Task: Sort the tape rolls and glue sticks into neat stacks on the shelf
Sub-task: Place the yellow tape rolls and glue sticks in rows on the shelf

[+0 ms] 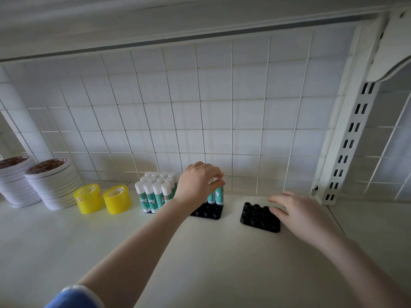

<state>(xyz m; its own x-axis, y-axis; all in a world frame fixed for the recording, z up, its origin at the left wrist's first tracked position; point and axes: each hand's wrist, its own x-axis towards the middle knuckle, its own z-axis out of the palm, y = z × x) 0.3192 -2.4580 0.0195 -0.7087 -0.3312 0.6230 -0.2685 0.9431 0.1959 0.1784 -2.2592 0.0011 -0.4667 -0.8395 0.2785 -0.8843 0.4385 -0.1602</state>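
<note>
On shelf [200,252], fingers [216,182] pinch glue stick [219,194].

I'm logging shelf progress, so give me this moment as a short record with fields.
left hand: fingers curled on glue sticks standing in the middle black tray
right hand: open, fingers over the empty black tray
filled glue block: upright, left of the hand
yellow tape rolls: two, side by side
white tape stacks: two, far left
</note>
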